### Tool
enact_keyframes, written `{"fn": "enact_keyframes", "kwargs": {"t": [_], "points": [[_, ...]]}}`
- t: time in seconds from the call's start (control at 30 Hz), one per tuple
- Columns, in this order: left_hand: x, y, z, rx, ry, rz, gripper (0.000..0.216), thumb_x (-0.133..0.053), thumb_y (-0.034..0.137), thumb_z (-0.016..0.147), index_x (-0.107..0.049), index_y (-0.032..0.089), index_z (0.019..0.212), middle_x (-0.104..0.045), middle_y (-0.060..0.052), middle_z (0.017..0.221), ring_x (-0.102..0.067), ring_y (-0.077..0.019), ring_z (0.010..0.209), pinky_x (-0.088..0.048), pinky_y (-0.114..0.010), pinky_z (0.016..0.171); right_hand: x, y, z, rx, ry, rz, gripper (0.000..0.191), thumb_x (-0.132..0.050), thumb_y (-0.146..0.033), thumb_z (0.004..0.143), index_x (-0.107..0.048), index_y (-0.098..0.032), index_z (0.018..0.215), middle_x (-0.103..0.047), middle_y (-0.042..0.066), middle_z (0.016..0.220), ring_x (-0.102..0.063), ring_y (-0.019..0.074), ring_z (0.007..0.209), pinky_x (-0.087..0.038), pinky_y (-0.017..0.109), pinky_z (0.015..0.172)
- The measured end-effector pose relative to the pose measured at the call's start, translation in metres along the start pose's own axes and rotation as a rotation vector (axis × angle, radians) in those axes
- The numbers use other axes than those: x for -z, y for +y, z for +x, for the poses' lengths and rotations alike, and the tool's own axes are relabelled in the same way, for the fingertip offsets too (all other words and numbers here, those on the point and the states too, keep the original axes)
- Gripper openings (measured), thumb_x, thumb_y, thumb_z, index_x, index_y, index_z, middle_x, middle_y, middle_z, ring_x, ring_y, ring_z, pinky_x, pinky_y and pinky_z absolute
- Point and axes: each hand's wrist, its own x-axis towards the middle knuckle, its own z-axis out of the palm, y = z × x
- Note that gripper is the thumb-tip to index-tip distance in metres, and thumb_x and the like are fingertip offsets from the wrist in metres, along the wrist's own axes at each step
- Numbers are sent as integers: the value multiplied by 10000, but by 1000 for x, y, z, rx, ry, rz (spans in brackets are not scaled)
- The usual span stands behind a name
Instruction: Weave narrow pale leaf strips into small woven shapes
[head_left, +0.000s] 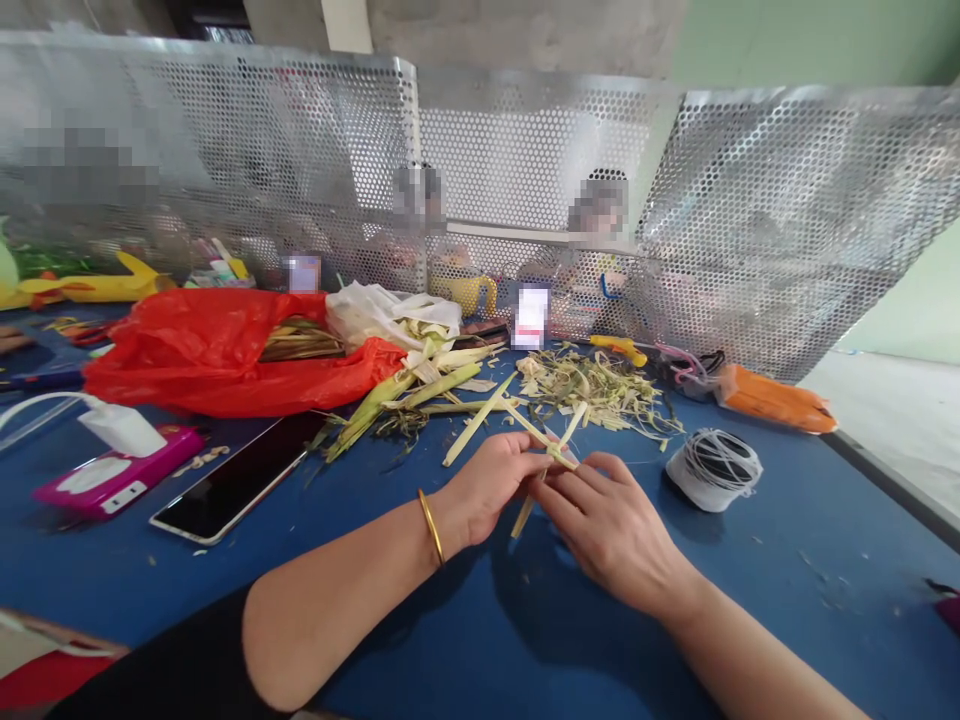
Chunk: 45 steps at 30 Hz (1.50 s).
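Observation:
Crossed strips of pale corn husk (571, 428) are pinched between my two hands above the blue table. My left hand (495, 485), with a gold bangle at the wrist, grips the strips from the left with thumb and fingers closed. From the right, the bent fingers of my right hand (600, 515) press on the same strips where they cross. One strip end hangs down between the hands. Another folded strip (480, 420) lies just beyond my left hand. A spool of grey thread (714, 468) stands to the right of my right hand.
Behind the hands lie husk scraps (600, 392) and whole husks (382, 405). A red plastic bag (195, 350), phone (240, 480) and magenta power strip (112, 480) are at left. An orange packet (776, 398) sits right. A perforated metal screen (525, 140) stands across the back, people behind it.

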Motion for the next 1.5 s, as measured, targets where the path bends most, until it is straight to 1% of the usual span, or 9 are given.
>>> {"fn": "enact_keyframes", "kwargs": {"t": [0.17, 0.37, 1.0, 1.07, 1.13, 1.2, 1.27, 1.4, 1.5], "points": [[-1, -1, 1, 21, 9, 9, 218, -753, 185, 641, -682, 121, 837, -672, -35, 747, -574, -100, 675, -426, -193, 637, -5, 1, 0, -13, 4, -26, 294, -316, -130, 971, -590, -168, 874, -613, 48, 789, -542, 180, 746, -340, 355, 800], [-2, -5, 1, 27, -1, 22, 242, -752, 242, 663, -692, 111, 857, -678, -42, 745, -557, -102, 633, -438, -236, 668, -8, -3, -1, -81, 67, 111, 257, -352, -139, 955, -510, -176, 756, -576, 23, 699, -502, 155, 661, -351, 328, 764], [0, -8, 3, 13, 33, 13, 244, -773, 194, 619, -700, 108, 835, -706, -52, 736, -603, -113, 646, -433, -202, 612, -5, -10, 0, 2, 96, 195, 293, -308, -104, 951, -531, -181, 778, -605, 26, 702, -543, 163, 705, -381, 332, 816], [2, -3, 3, 9, 38, 13, 223, -736, 158, 641, -692, 112, 855, -715, -60, 756, -623, -123, 651, -459, -221, 641, -3, -8, 0, -45, 148, 208, 213, -353, -140, 959, -562, -174, 934, -640, 36, 768, -573, 169, 742, -383, 329, 815], [4, 2, 3, 3, 48, 3, 177, -677, 123, 671, -682, 113, 847, -722, -73, 769, -652, -144, 677, -489, -252, 685, -2, -5, -1, -193, 234, 144, 185, -422, -214, 954, -553, -163, 1075, -658, 67, 860, -583, 194, 793, -386, 336, 791], [5, 6, 2, 2, 52, 1, 133, -628, 116, 703, -678, 113, 826, -723, -81, 761, -673, -163, 702, -509, -276, 713, -1, 0, -2, -380, 277, 37, 217, -473, -287, 940, -562, -163, 1093, -654, 98, 935, -577, 228, 852, -378, 348, 776], [5, 7, 2, 6, 64, 38, 104, -628, 148, 735, -677, 114, 821, -717, -76, 729, -676, -163, 684, -517, -275, 699, -2, 5, -3, -484, 222, 5, 191, -472, -318, 943, -592, -180, 998, -658, 84, 907, -581, 228, 848, -364, 354, 804], [3, 1, 4, -31, 129, 148, 86, -669, 198, 757, -660, 126, 804, -688, -41, 654, -640, -130, 575, -507, -242, 608, -5, 7, -4, -428, 68, 87, 307, -374, -256, 982, -548, -187, 738, -590, -3, 625, -532, 144, 594, -341, 334, 826], [2, -3, 6, -78, 146, 188, 19, -647, 153, 764, -654, 138, 774, -661, -14, 601, -618, -116, 539, -503, -234, 592, -6, 2, -3, -385, 67, 103, 334, -355, -220, 976, -500, -181, 678, -549, -6, 595, -494, 134, 562, -333, 312, 751]]}}
